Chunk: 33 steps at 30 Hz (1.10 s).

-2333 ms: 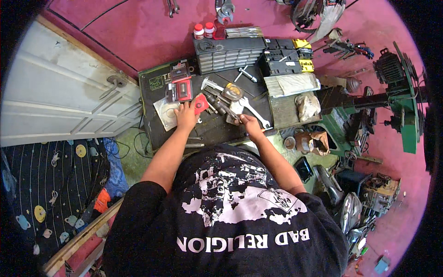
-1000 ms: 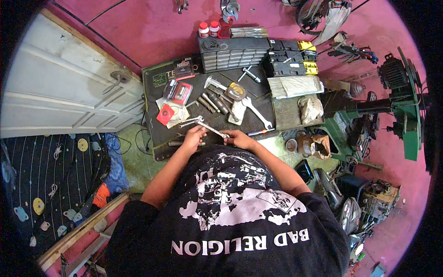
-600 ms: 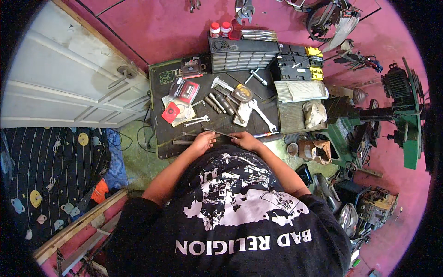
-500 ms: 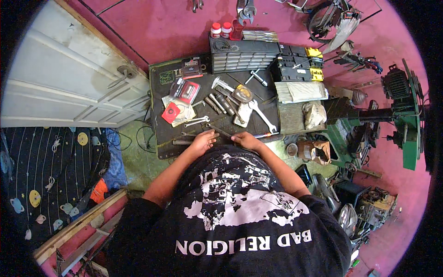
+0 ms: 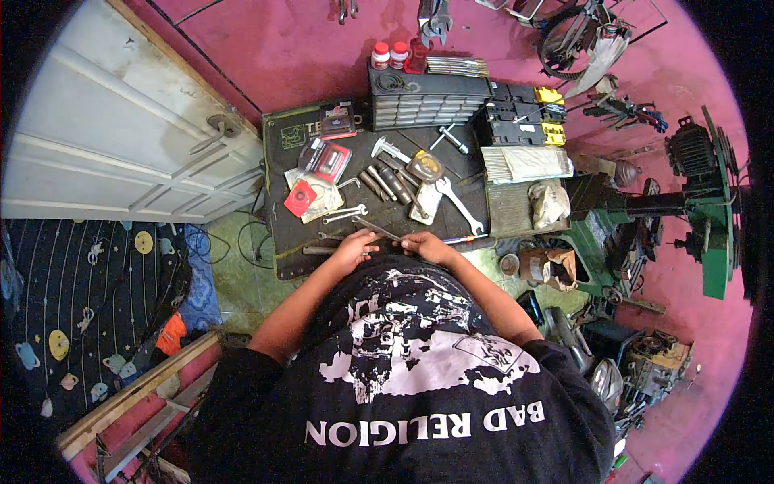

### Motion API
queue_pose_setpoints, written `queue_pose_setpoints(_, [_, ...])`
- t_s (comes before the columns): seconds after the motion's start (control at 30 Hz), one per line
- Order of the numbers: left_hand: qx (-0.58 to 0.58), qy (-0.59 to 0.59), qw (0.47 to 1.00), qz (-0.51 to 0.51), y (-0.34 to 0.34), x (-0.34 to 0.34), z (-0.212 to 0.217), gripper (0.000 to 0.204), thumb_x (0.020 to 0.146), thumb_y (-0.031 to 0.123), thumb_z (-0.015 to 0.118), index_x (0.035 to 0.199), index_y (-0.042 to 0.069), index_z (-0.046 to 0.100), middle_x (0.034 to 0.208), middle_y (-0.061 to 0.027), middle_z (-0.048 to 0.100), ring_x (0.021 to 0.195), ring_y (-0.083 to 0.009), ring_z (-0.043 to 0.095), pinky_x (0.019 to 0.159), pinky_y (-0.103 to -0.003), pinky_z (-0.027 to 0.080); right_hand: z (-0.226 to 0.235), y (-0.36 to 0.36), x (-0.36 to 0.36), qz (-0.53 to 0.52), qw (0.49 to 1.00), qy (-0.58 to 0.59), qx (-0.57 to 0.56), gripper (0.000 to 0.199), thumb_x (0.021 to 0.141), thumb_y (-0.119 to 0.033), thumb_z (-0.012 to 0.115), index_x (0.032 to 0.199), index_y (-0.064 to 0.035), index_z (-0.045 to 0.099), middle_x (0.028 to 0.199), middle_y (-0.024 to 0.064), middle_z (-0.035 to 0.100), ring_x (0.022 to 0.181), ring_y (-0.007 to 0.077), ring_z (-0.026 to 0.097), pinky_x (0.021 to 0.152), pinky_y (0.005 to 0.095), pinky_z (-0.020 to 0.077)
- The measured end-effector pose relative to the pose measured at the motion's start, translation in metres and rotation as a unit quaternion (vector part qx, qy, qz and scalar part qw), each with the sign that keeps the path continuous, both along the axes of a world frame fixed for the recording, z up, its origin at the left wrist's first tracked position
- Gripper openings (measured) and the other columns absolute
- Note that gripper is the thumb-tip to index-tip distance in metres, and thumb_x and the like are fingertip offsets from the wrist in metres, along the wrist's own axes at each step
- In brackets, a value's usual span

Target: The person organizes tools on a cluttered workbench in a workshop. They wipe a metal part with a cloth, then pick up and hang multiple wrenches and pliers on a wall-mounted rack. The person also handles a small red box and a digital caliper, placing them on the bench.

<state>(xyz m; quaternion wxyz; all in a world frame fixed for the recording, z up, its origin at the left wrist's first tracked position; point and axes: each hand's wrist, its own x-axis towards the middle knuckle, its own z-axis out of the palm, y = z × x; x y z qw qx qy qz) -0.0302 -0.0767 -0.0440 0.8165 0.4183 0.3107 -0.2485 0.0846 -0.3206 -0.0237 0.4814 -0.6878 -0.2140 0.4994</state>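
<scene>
My right hand [image 5: 427, 248] is closed on the near end of a slim dark metal tool [image 5: 376, 227], which points away to the left. My left hand [image 5: 356, 249] is beside it with fingers curled; whether it holds anything is hidden. Just beyond my left hand lies a combination wrench [image 5: 345, 214]. Farther off are dark cylindrical metal pieces [image 5: 393, 184], a caliper [image 5: 390, 148], a tape measure [image 5: 425, 166] and a large open-ended wrench [image 5: 459, 206]. A red-and-clear blister pack [image 5: 329, 161] lies to the left, near a red square piece [image 5: 300, 196].
A small-drawer cabinet [image 5: 431, 109] stands at the bench's back, with white red-capped bottles [image 5: 380, 55] on top. Black-and-yellow cases [image 5: 516, 113] sit to its right. A green drill press [image 5: 713, 218] is at far right, a white door [image 5: 121, 137] at left.
My left hand has shifted slightly down, and its fingers have drawn in. The tool in my right hand has moved slightly to the left.
</scene>
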Motion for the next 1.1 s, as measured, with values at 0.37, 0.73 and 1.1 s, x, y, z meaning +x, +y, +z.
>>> queue_pose_setpoints(0.37, [-0.003,0.007,1.000,0.015,0.002,0.004,-0.002,0.041,0.102,0.023,0.057,0.141,0.012,0.049,0.134,-0.0007,0.061,0.099,-0.0162,0.064,0.072,-0.029,0.049,0.013,0.006,-0.002,0.045,0.974,-0.195,-0.103,0.024,0.094,-0.020,0.062,0.112,-0.0081,0.072,0.100,0.0194,0.072,0.095,0.0356,0.069,0.085,0.0422,0.0529])
queue_pose_setpoints(0.73, [0.129,-0.015,0.991,-0.016,-0.006,0.031,0.019,0.048,0.099,0.023,0.061,0.143,0.009,0.050,0.132,-0.0014,0.063,0.087,-0.0124,0.061,0.061,-0.026,0.045,0.030,0.010,0.041,-0.046,0.798,-0.502,-0.331,0.035,0.078,-0.037,0.078,0.101,-0.0107,0.072,0.101,0.0116,0.069,0.103,0.0304,0.064,0.085,0.0448,0.0494])
queue_pose_setpoints(1.1, [0.488,-0.273,0.828,-0.038,0.050,0.103,0.139,0.063,0.089,0.015,0.071,0.147,0.010,0.048,0.135,-0.0158,0.063,0.110,-0.0260,0.066,0.096,-0.036,0.050,0.135,0.035,0.063,-0.148,0.746,-0.636,-0.131,0.013,0.086,-0.020,0.069,0.093,-0.0083,0.066,0.089,0.0125,0.069,0.087,0.0304,0.063,0.077,0.0419,0.0454])
